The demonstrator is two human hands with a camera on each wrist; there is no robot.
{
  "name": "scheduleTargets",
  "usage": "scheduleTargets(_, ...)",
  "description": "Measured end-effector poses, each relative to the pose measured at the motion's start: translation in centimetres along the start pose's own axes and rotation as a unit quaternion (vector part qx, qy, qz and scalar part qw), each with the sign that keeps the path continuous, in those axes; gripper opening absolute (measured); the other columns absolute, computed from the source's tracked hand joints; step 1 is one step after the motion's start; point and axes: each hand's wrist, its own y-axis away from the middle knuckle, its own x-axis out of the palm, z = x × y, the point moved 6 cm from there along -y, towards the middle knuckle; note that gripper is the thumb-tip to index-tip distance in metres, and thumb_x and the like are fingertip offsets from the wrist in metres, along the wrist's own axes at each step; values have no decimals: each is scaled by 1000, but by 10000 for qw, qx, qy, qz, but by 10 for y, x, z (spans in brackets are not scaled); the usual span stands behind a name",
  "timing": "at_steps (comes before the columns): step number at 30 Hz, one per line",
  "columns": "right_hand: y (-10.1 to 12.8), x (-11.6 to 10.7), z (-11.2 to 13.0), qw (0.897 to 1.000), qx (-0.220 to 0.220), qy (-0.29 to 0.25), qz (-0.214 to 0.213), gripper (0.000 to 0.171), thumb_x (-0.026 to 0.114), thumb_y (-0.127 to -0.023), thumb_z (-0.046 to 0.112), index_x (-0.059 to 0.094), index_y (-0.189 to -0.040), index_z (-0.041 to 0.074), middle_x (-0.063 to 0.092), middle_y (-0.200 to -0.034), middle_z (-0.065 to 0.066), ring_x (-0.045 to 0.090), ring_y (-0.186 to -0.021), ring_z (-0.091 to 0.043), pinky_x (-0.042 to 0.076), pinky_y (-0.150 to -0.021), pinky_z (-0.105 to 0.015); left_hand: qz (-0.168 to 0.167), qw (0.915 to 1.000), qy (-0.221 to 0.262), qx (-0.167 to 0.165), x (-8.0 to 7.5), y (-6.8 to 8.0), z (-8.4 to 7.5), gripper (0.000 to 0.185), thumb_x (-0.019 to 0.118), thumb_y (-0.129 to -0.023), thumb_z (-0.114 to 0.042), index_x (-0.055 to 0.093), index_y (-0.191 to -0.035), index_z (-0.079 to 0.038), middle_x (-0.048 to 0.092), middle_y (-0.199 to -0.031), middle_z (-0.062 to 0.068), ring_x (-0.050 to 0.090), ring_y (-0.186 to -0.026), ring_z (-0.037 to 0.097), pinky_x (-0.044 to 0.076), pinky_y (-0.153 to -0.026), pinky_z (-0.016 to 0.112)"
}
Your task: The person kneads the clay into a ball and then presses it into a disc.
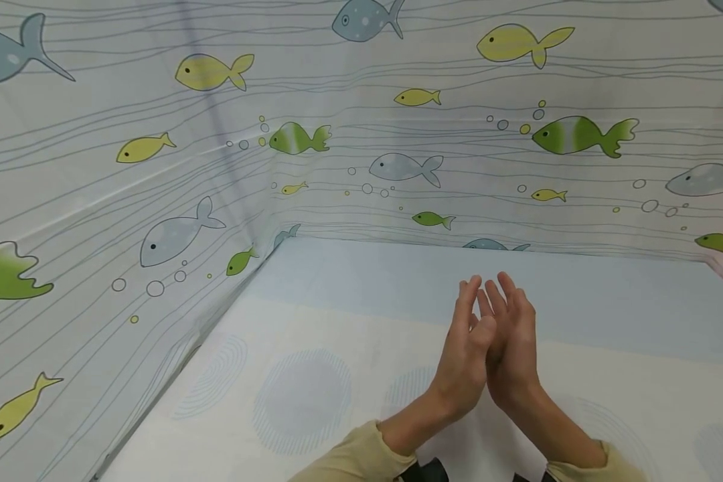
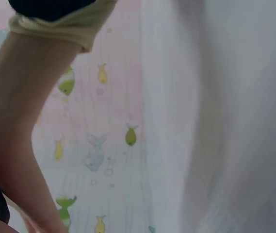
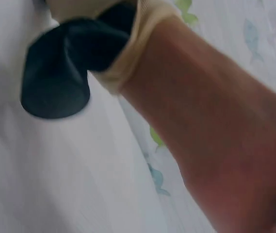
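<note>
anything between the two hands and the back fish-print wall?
Nothing. In the head view the left hand and right hand, pressed together and holding nothing, face a bare stretch of table up to the fish-print wall.

Left hand (image 1: 466, 348) and right hand (image 1: 512, 345) sit palm to palm, touching, fingers straight and pointing away, raised above the table surface (image 1: 313, 402) right of centre, toward the near edge. Fish-print curtain (image 1: 156, 167) stands along the left side and the far side of the surface, the two runs meeting at the far-left corner. Sleeve cuffs (image 1: 361, 458) lie at the near edge, behind the wrists.
</note>
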Motion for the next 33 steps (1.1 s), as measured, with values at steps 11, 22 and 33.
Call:
scheduleTargets(11,17,21,-12,9977,215,586,254,65,18,-103,59,11,-159,29,19,-164,9,20,-150,-12,8,-122,-49,-582,9976,49,373,-27,-14,0,63,22,-103,-48,20,-158,-18,15,-164,-9,4,-153,15,10,-120,54)
scheduleTargets(22,24,29,-16,9974,111,601,389,63,15,-105,54,10,-160,23,35,-157,3,19,-150,-11,15,-121,-51,-952,9950,155,262,-42,-21,-2,63,26,-101,-51,24,-157,-21,18,-162,-11,8,-151,9,11,-121,49)
scheduleTargets(33,28,33,-8,9967,-31,686,435,63,16,-106,52,7,-160,20,31,-158,1,22,-150,-18,26,-118,-42,-1010,9941,315,237,-48,-25,-1,64,26,-101,-51,23,-158,-21,18,-163,-7,9,-151,12,12,-120,52)
